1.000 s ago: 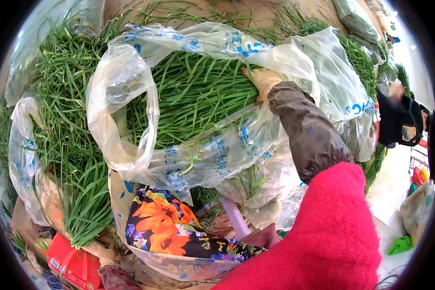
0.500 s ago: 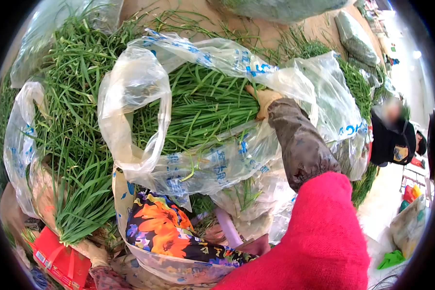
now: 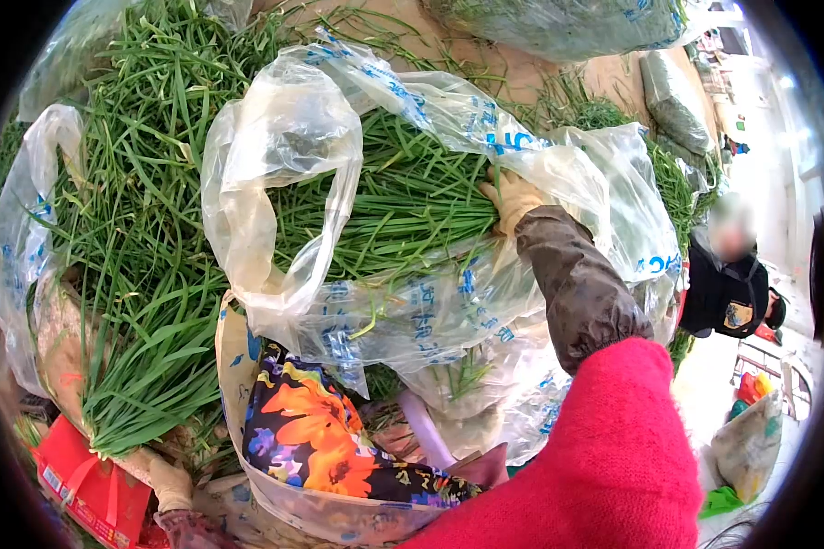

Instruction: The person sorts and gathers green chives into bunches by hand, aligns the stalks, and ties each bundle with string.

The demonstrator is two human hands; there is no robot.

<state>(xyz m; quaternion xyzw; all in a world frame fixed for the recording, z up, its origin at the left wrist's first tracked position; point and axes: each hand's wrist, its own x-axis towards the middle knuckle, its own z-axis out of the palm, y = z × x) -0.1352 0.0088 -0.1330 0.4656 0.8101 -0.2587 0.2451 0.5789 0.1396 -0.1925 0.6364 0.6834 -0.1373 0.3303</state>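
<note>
My right hand [image 3: 513, 199], in a pale glove, presses against the right end of long green stalks [image 3: 412, 206] inside a clear plastic bag [image 3: 384, 320] with blue print. Its visible fingers are spread apart on the stalks, partly under the bag's edge. At the lower left, my left hand [image 3: 169, 483], also gloved, lies beside the base of a separate leafy green bundle [image 3: 151, 384]; its fingers are mostly hidden under the greens. A looped bag handle [image 3: 339, 215] stands over the left part of the bagged stalks.
Loose greens [image 3: 146, 156] pile up at the left. A red box [image 3: 92, 485] lies lower left, and flowered cloth [image 3: 316, 430] is below the bag. Filled bags [image 3: 676, 101] lie at the upper right. A person in dark clothes [image 3: 728, 293] is at the right.
The view has shifted: the red box and left bundle appear farther left, the bag slightly lower and right. My right hand stays on the stalks, its fingers more visibly spread.
</note>
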